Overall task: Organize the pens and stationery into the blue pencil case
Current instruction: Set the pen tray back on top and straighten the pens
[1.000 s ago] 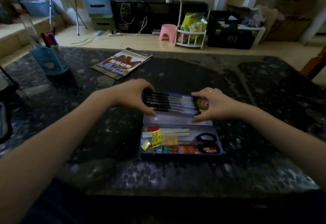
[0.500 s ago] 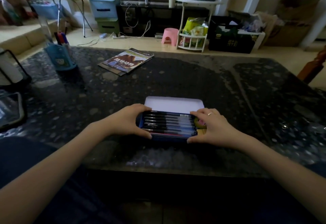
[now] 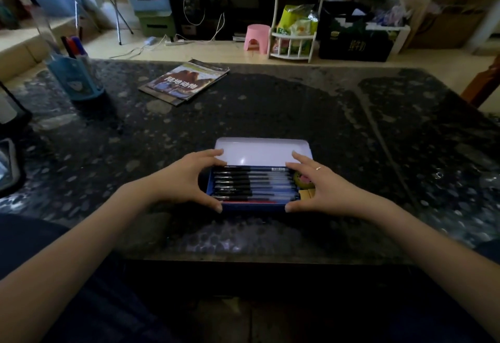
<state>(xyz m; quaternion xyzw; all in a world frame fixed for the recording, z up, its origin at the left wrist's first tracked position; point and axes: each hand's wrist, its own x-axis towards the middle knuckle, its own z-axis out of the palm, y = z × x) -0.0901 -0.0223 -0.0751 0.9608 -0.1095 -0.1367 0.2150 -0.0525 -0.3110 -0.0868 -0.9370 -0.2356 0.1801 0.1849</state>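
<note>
The blue pencil case [image 3: 254,206] lies on the dark stone table [image 3: 351,140] near its front edge. Its lid [image 3: 262,150] is open and lies flat behind it, white inside up. A tray with several black pens [image 3: 251,183] in a row sits on top of the case. At the tray's right end are a round green and pink item [image 3: 301,180] and a small yellow piece [image 3: 305,194]. My left hand [image 3: 186,180] clasps the tray's left end and my right hand [image 3: 327,188] its right end, thumbs at the front edge. The lower compartment is hidden.
A magazine [image 3: 185,83] lies at the back of the table. A blue pen holder [image 3: 77,79] with markers stands at the back left. Dark objects [image 3: 10,126] sit at the left edge. Beyond the table are a pink stool [image 3: 257,37] and a white rack [image 3: 295,31].
The pen tray, held raised behind the lower compartment a second ago, has come down onto the case and covers the stationery below. My hands stay at its ends, fingers now looser.
</note>
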